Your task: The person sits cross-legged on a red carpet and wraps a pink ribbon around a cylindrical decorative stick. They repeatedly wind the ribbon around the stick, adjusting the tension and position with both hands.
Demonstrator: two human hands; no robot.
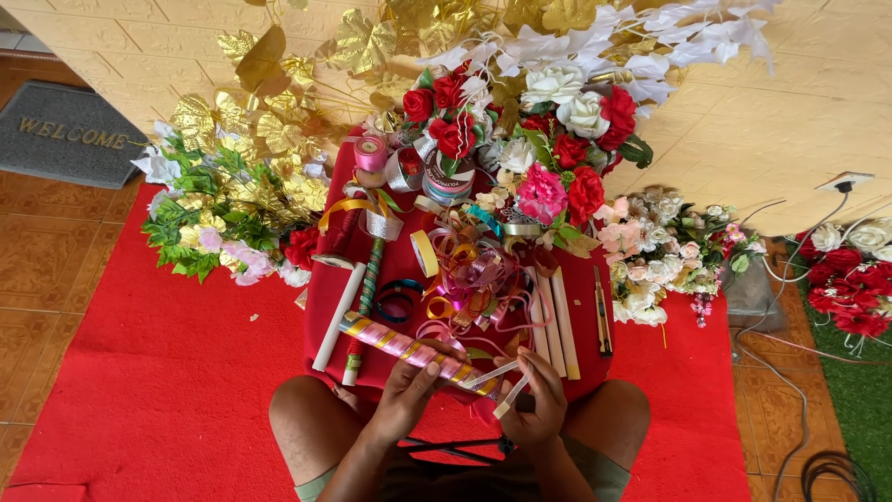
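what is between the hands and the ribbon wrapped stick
Nothing visible. The left hand already grips the ribbon-wrapped stick, and the right hand pinches the loose ribbon end at its tip.

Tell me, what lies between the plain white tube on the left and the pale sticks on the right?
Head view: a tangle of curled ribbon, a green-wrapped stick and a teal ribbon roll.

Grey rectangular doormat point(67, 132) with lettering, on tiled floor point(56, 270), upper left
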